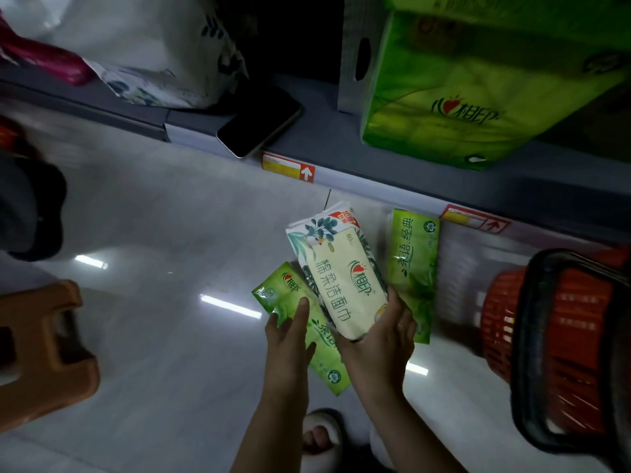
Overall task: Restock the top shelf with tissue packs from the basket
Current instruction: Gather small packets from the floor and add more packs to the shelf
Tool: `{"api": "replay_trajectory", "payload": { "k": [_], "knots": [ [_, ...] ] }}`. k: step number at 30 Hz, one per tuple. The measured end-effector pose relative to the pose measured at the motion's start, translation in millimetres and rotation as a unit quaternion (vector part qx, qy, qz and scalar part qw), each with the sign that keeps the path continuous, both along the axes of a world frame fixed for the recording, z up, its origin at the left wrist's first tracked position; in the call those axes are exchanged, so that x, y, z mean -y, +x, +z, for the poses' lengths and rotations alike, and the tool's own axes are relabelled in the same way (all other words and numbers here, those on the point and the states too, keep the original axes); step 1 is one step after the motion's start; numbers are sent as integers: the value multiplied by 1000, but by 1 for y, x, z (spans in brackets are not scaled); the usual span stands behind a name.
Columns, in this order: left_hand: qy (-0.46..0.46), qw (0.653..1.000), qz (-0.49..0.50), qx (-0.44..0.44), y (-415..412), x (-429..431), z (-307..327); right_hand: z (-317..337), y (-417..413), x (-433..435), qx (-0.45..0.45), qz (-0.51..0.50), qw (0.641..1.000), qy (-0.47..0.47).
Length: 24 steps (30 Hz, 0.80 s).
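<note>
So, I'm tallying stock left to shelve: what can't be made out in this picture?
Head view:
- basket contents: hidden by its own wall, cut off by the right edge.
- price labels: print too small.
- right green pack: partly hidden behind right hand and white pack.
- left hand: its fingers mostly behind left green pack.
- dark shape at left: blurred.

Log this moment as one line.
phase: carrying | left hand: holds green pack | right hand: holds cream pack, second green pack behind | basket: to the right
</note>
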<state>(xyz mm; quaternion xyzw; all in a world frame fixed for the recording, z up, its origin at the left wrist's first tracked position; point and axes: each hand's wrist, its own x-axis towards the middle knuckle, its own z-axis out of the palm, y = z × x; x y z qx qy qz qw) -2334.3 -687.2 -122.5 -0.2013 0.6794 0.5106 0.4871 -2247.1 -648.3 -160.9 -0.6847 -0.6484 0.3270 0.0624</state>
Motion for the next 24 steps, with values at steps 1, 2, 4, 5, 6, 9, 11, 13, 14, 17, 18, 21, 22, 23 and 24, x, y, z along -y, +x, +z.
{"api": "replay_trajectory", "payload": {
  "k": [1, 2, 4, 5, 6, 9, 11, 13, 14, 17, 18, 21, 22, 23, 24],
  "knots": [
    [10, 1000, -11, 4, -1, 0, 6, 9, 3, 0, -14, 3, 1000, -6],
    [20, 999, -26, 7, -3, -1, 13, 18, 6, 0, -27, 11, 999, -13],
    [27, 999, -45, 11, -8, -2, 29, 36, 12, -2, -52, 35, 997, -38],
    [29, 998, -52, 12, -11, -3, 38, 46, 16, -4, -65, 49, 995, -51],
    [30, 998, -63, 10, -14, -3, 46, 55, 20, -6, -79, 65, 993, -61],
    [48, 993, -106, -8, -21, -2, 76, 89, 29, -15, -133, 104, 980, -104],
    [63, 991, -117, -23, -28, 0, 98, 115, 34, -22, -173, 107, 968, -150],
    [73, 989, -122, -40, -38, 2, 120, 138, 40, -28, -204, 138, 954, -173],
    [81, 986, -131, -56, -43, 2, 130, 148, 43, -32, -217, 158, 947, -175],
    [125, 978, -144, -82, -60, -2, 162, 183, 52, -41, -231, 211, 936, -161],
    [134, 977, -144, -77, -64, -4, 171, 196, 54, -44, -232, 227, 935, -145],
    [156, 976, -132, -74, -63, -8, 203, 233, 61, -57, -229, 259, 933, -103],
    [158, 977, -119, -73, -60, -9, 213, 246, 63, -62, -228, 263, 934, -80],
    [157, 980, -106, -68, -57, -10, 225, 260, 68, -65, -222, 265, 937, -56],
    [158, 981, -93, -57, -54, -10, 236, 272, 71, -69, -219, 256, 941, -39]
  ]
}}
